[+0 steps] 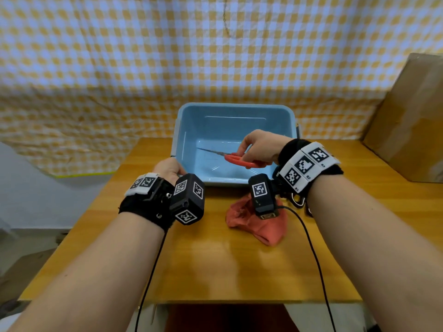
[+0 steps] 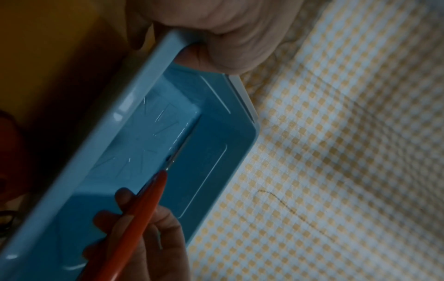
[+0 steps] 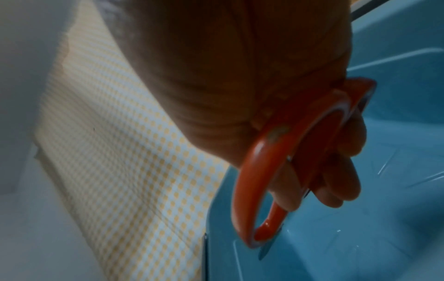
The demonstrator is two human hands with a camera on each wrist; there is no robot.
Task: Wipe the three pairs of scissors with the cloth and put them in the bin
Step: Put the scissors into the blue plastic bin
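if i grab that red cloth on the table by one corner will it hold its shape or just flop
Probably flop: the red cloth lies crumpled in soft folds on the wooden table, so it looks limp, not stiff. It likely weighs little, as thin fabric. It seems unlikely to slide or roll; a push would probably just bunch it up.

A pair of orange-handled scissors (image 1: 236, 158) is hanging level inside the light blue bin (image 1: 191, 111), blades closed and pointing left. The bin is sitting at the desk's far edge, nothing lying on its floor. An orange cloth (image 1: 249, 224) is lying crumpled just in front of the bin.
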